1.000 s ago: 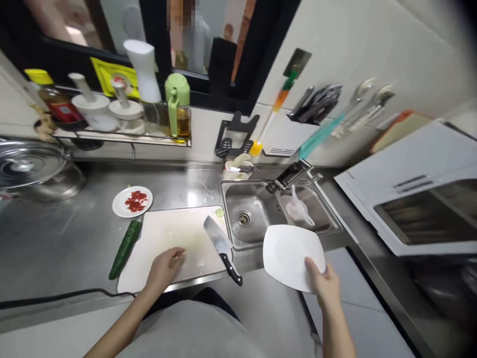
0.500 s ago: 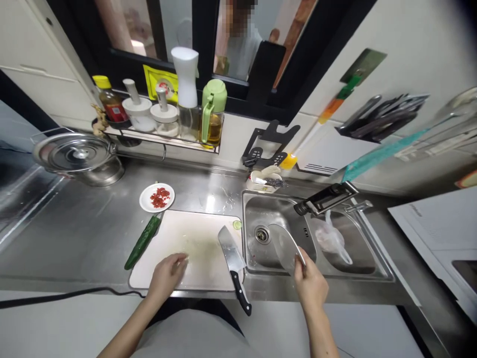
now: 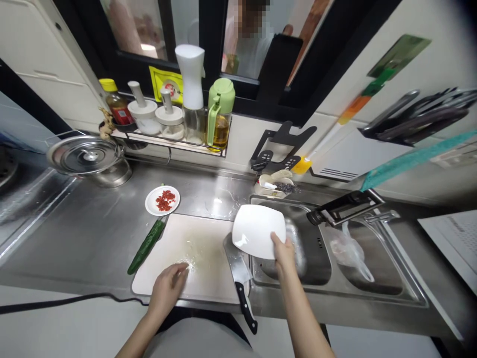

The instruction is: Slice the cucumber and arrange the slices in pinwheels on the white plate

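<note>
While the head view looks down over the steel surface (image 3: 100, 228), the right hand (image 3: 285, 254) has its grip closed on the near right edge of a square white plate (image 3: 257, 229), thumb on top and fingers hidden beneath. That plate is held up, to the left and far side of the grip, over the right edge of the cutting board (image 3: 208, 233) and the left part of the sink (image 3: 323, 258). A knife (image 3: 237, 266) lies below it, its long axis running from far left to near right (the handle juts past the near edge). The left hand (image 3: 167, 286) is over the board's near left part, fingers loosely curled; whether its grip pinches anything, I cannot tell. It is the nearer hand to the cucumber (image 3: 146, 247), which slants from near left to far right along the board's left side.
</note>
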The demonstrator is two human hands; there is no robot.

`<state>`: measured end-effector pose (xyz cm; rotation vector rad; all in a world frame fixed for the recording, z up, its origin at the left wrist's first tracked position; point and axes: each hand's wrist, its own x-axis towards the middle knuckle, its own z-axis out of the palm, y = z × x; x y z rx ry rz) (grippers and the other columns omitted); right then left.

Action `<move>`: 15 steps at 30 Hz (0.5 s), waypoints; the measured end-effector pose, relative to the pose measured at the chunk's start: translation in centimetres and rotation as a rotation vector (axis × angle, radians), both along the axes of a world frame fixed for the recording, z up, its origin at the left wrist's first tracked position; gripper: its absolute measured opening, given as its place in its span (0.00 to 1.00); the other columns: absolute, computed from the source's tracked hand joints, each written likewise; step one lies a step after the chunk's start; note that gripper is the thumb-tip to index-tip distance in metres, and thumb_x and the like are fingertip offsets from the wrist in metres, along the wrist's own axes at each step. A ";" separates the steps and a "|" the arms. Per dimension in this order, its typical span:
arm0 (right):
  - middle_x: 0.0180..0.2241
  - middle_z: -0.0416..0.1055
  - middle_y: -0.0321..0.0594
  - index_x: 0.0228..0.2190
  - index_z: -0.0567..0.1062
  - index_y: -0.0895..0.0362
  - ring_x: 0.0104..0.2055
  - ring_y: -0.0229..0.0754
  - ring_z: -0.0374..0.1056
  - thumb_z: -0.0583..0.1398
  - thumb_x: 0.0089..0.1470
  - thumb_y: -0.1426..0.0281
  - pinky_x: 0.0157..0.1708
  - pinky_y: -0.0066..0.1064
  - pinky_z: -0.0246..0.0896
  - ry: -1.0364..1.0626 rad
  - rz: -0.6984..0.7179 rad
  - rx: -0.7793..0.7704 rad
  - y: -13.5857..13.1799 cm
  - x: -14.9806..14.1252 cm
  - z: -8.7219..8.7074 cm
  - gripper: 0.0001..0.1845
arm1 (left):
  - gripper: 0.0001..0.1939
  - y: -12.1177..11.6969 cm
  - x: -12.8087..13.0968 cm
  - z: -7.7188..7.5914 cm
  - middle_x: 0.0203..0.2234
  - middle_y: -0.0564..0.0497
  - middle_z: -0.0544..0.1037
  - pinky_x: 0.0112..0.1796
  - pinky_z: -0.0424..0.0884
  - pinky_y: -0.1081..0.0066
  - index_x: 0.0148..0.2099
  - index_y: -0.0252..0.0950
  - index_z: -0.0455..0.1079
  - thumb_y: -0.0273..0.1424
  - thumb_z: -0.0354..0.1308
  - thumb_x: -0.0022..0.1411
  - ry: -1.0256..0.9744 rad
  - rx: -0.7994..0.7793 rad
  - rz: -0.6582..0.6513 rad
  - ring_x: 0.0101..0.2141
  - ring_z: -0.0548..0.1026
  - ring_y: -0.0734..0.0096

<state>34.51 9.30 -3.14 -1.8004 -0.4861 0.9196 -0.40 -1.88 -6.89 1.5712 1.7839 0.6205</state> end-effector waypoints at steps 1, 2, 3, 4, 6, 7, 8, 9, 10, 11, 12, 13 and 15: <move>0.33 0.78 0.49 0.39 0.73 0.65 0.35 0.47 0.73 0.64 0.38 0.62 0.33 0.33 0.68 0.033 0.012 0.009 1.4 -1.1 -0.5 0.26 | 0.17 -0.1 0.1 0.1 0.43 0.50 0.80 0.49 0.71 0.62 0.44 0.44 0.75 0.44 0.49 0.64 0.028 0.012 -0.020 0.46 0.76 0.60; 0.33 0.78 0.48 0.39 0.74 0.64 0.35 0.46 0.73 0.64 0.38 0.63 0.33 0.33 0.68 0.051 0.023 0.019 2.7 -2.3 -0.9 0.25 | 0.16 -0.2 0.1 0.2 0.44 0.49 0.80 0.51 0.69 0.60 0.44 0.44 0.75 0.43 0.49 0.64 0.065 0.030 -0.041 0.47 0.76 0.60; 0.32 0.78 0.47 0.38 0.74 0.63 0.34 0.46 0.73 0.65 0.37 0.64 0.33 0.34 0.69 0.069 0.035 0.029 4.0 -3.4 -1.4 0.23 | 0.16 -0.2 0.2 0.3 0.44 0.49 0.79 0.54 0.66 0.58 0.45 0.44 0.75 0.41 0.48 0.65 0.108 0.053 -0.061 0.48 0.75 0.59; 0.31 0.78 0.45 0.36 0.74 0.61 0.33 0.46 0.73 0.65 0.36 0.65 0.32 0.34 0.69 0.087 0.042 0.041 5.3 -4.4 -1.9 0.22 | 0.16 -0.2 0.3 0.4 0.45 0.49 0.79 0.56 0.63 0.54 0.45 0.45 0.75 0.40 0.48 0.65 0.151 0.076 -0.078 0.49 0.74 0.58; 0.30 0.78 0.43 0.33 0.74 0.59 0.32 0.44 0.72 0.66 0.35 0.67 0.32 0.34 0.70 0.148 0.072 0.062 7.6 -6.5 -2.9 0.18 | 0.16 -0.2 0.4 0.4 0.47 0.49 0.78 0.60 0.55 0.50 0.47 0.45 0.75 0.38 0.48 0.65 0.221 0.104 -0.092 0.52 0.72 0.57; 0.29 0.78 0.41 0.32 0.74 0.59 0.31 0.44 0.72 0.66 0.35 0.68 0.32 0.33 0.70 0.170 0.076 0.063 8.5 -7.4 -3.3 0.16 | 0.16 -0.2 0.4 0.3 0.48 0.50 0.78 0.60 0.52 0.48 0.47 0.46 0.75 0.37 0.48 0.65 0.241 0.104 -0.094 0.53 0.71 0.57; 0.28 0.77 0.40 0.31 0.73 0.58 0.31 0.43 0.72 0.65 0.35 0.69 0.32 0.32 0.70 0.186 0.069 0.063 9.4 -8.2 -3.8 0.15 | 0.16 -0.2 0.3 0.1 0.48 0.50 0.78 0.60 0.51 0.48 0.48 0.46 0.75 0.37 0.48 0.65 0.251 0.096 -0.094 0.53 0.71 0.58; 0.27 0.77 0.39 0.30 0.73 0.58 0.31 0.43 0.72 0.65 0.35 0.70 0.32 0.31 0.69 0.199 0.076 0.065 10.0 -9.0 -4.1 0.14 | 0.16 -0.3 0.1 -0.1 0.48 0.50 0.78 0.60 0.51 0.47 0.48 0.46 0.75 0.37 0.48 0.65 0.255 0.084 -0.095 0.52 0.71 0.58; 0.27 0.77 0.38 0.30 0.73 0.58 0.31 0.42 0.72 0.65 0.35 0.70 0.32 0.30 0.69 0.206 0.082 0.060 10.6 -9.7 -4.5 0.14 | 0.16 -0.3 -0.1 -0.4 0.48 0.50 0.78 0.60 0.52 0.47 0.47 0.47 0.75 0.38 0.48 0.65 0.255 0.071 -0.095 0.52 0.72 0.58; 0.26 0.76 0.37 0.30 0.72 0.58 0.32 0.42 0.72 0.64 0.36 0.70 0.32 0.30 0.69 0.210 0.093 0.066 11.0 -10.3 -4.8 0.14 | 0.16 -0.4 -0.4 -0.7 0.48 0.50 0.78 0.59 0.52 0.47 0.47 0.47 0.75 0.38 0.48 0.64 0.255 0.062 -0.094 0.51 0.72 0.58; 0.26 0.76 0.37 0.30 0.72 0.57 0.32 0.41 0.72 0.64 0.36 0.70 0.32 0.29 0.69 0.211 0.102 0.073 11.3 -10.8 -5.1 0.13 | 0.16 -0.5 -0.8 -1.1 0.48 0.50 0.78 0.59 0.53 0.47 0.47 0.48 0.76 0.39 0.49 0.64 0.256 0.056 -0.093 0.51 0.73 0.58; 0.26 0.76 0.36 0.30 0.72 0.57 0.32 0.41 0.72 0.64 0.37 0.70 0.32 0.28 0.69 0.212 0.109 0.080 11.6 -11.2 -5.4 0.13 | 0.16 -0.7 -1.1 -1.4 0.48 0.50 0.78 0.59 0.53 0.47 0.47 0.48 0.76 0.39 0.49 0.64 0.258 0.057 -0.088 0.50 0.73 0.58; 0.27 0.76 0.35 0.30 0.72 0.56 0.32 0.41 0.72 0.63 0.38 0.70 0.32 0.28 0.69 0.216 0.113 0.094 11.9 -11.7 -5.8 0.12 | 0.16 -1.1 -1.7 -2.0 0.48 0.50 0.78 0.59 0.54 0.47 0.47 0.49 0.76 0.40 0.49 0.63 0.267 0.059 -0.083 0.50 0.73 0.57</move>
